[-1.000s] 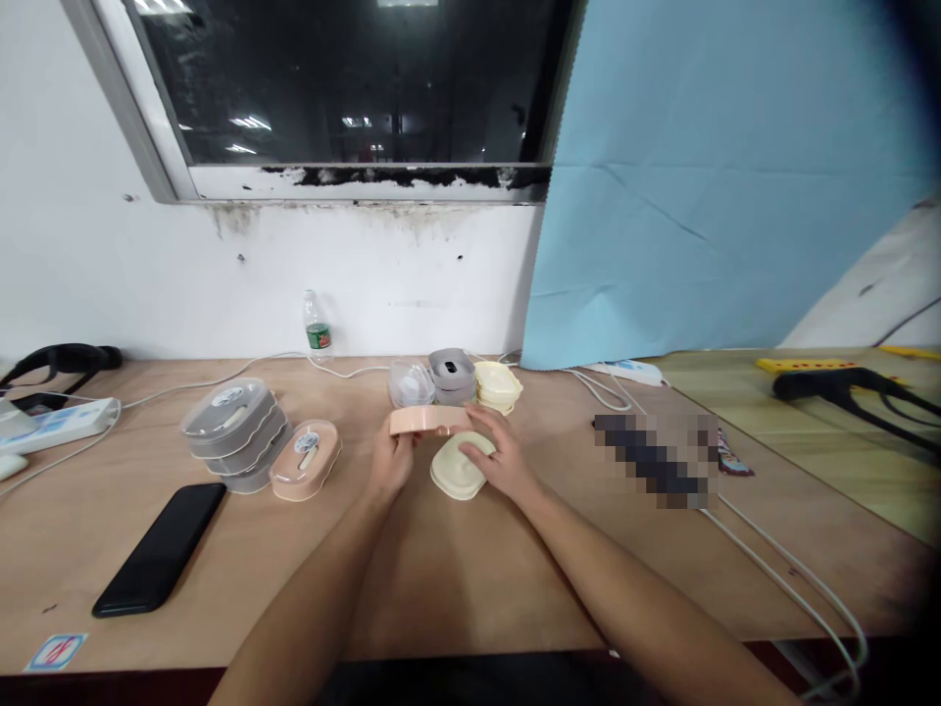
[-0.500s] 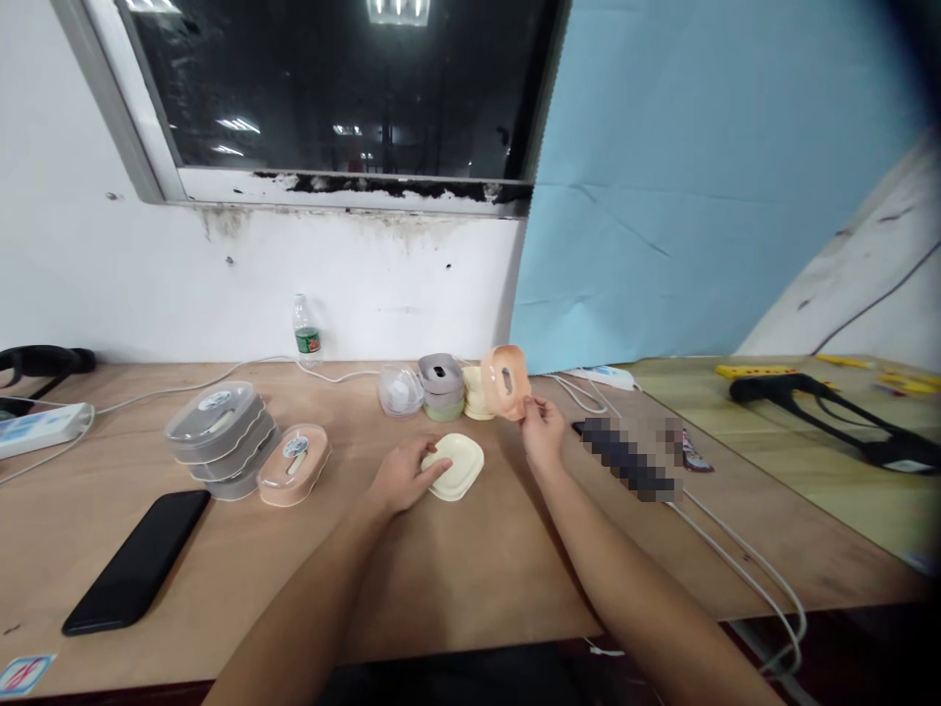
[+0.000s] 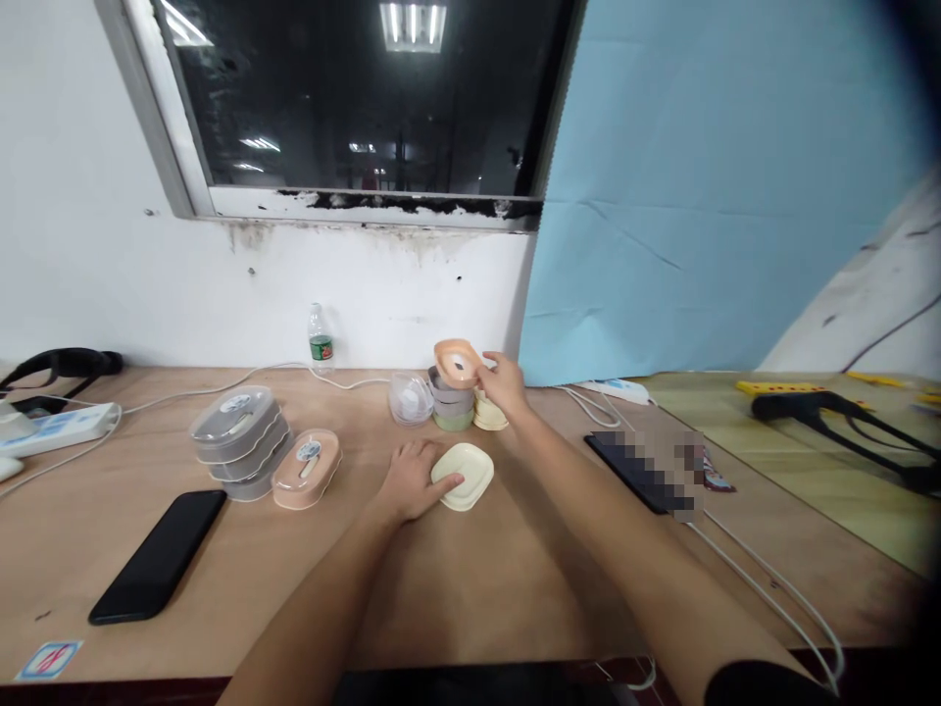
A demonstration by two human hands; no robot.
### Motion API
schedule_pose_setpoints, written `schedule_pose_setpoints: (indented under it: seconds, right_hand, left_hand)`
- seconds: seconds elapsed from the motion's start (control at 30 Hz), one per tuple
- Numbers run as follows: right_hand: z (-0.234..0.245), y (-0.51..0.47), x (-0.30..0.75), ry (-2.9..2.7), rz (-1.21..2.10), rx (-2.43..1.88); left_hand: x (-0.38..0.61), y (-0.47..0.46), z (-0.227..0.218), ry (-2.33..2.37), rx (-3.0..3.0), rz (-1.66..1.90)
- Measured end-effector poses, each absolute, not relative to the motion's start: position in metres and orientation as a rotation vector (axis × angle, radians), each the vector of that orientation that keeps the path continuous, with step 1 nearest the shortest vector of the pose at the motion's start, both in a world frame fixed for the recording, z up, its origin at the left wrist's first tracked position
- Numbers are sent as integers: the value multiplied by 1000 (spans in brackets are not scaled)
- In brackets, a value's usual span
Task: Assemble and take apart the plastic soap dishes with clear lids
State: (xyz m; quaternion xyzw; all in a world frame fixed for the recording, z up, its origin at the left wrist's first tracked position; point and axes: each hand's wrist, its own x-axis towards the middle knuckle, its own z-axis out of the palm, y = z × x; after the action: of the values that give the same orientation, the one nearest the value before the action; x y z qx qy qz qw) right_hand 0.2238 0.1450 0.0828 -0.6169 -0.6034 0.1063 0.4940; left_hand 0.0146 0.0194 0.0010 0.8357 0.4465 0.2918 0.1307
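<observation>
My right hand (image 3: pixel 506 382) pinches the side of a peach-orange square plastic piece (image 3: pixel 457 361) with a small opening in its middle. It is held over the grey and green stack (image 3: pixel 454 403); whether the two touch I cannot tell. Partly hidden by that hand, a cream-yellow stack (image 3: pixel 490 412) stands to the right. On the wooden table, my left hand (image 3: pixel 412 480) lies with fingers spread, its thumb resting on the edge of a flat cream square lid (image 3: pixel 471 477). A clear round plastic piece (image 3: pixel 410 399) sits left of the grey stack.
Grey lidded boxes (image 3: pixel 242 441) stand stacked at left, beside a pink lidded box (image 3: pixel 307 469). A black phone (image 3: pixel 158 557) lies in front. A bottle (image 3: pixel 320 338) stands by the wall. At right are a dark, partly blurred-out object (image 3: pixel 624 471) and white cables (image 3: pixel 768 579).
My right hand has carried the peach-orange piece leftward, from beside the cream stack to over the grey one, and tilted it flatter. My left hand stays by the cream lid. The view has shifted slightly.
</observation>
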Motion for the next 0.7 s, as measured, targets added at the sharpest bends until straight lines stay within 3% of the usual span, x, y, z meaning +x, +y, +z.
schedule_pose_setpoints:
  seconds: [0.17,0.5,0.7]
  right_hand:
    - [92,155,204,-1640,42,-1591]
    - [87,122,206,-1375,375,-1117]
    - [36,71,239,-1545,372,-1143]
  left_hand:
    - [13,18,2,1383,2471,779]
    - [14,19,-4,1220,2489,620]
    - [15,23,-3,1269,2412,676]
